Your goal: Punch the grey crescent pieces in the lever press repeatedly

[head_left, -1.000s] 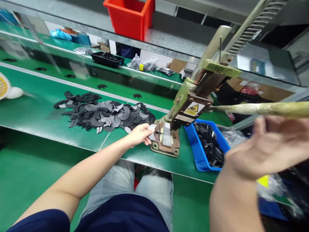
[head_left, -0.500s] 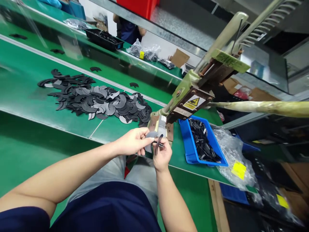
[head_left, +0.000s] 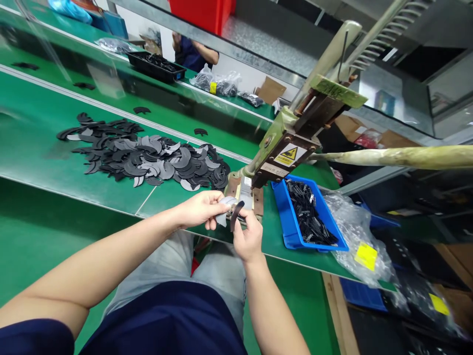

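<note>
My left hand (head_left: pixel 205 209) is closed on a grey curved plastic piece (head_left: pixel 223 213), with the thumb on top. Close beside it, my right hand (head_left: pixel 250 236) pinches a thin dark curved strip (head_left: pixel 236 215) between thumb and fingers. Both hands are just in front of the base of a hand press (head_left: pixel 245 190), which has a light block on it. To the left lies a large pile of grey and black crescent-shaped pieces (head_left: pixel 158 158). On the right stands a blue bin (head_left: pixel 291 231) holding many small black parts (head_left: pixel 310 214).
The press lever (head_left: pixel 391 157) reaches out to the right above the blue bin. Clear plastic bags (head_left: pixel 354 227) lie beyond the bin. Behind runs a green conveyor belt (head_left: pixel 170 122) with several dark pieces. Another person (head_left: pixel 194 53) is at the far side near a black tray (head_left: pixel 157 69).
The grey piece in my left hand has turned to show more of its face. My right hand has tilted the dark strip beside it. The view has shifted slightly.
</note>
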